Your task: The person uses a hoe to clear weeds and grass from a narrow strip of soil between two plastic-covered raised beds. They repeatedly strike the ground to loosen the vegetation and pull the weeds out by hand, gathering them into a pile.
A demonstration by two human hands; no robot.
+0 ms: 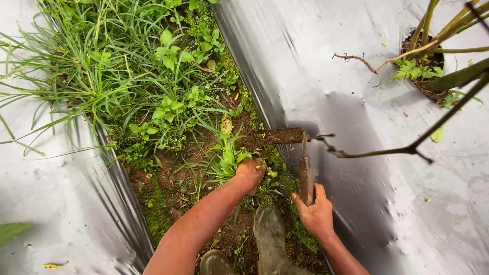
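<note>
Down low now, looking over a weedy furrow of bare soil [175,186] running between two sheets of silvery plastic mulch [356,91]; the left hand [250,172] is out front with its grip closed tight round the base of a leafy green weed [224,155], fist pressed right at soil level; the right hand [317,214] sits nearer the body, grip wrapped firmly round the wooden handle of a small hand hoe [305,175]; the hoe's flat, muddy blade [277,135] lies crosswise at the edge of the right-hand sheet, just beyond the left fist and close beside the clutched weed; whether the blade bites into the ground I cannot tell. Two muddy rubber boots stand in the furrow beneath the arms, the larger one [270,237] between the forearms, the toe of the other [214,262] at the bottom edge. Farther up the furrow, long grass [97,66] and broad-leaved weeds crowd thickly; off to the right, a plant with thick green stems [448,30] rises through a hole in the plastic, a bare twig [402,150] reaching across toward the hoe.
</note>
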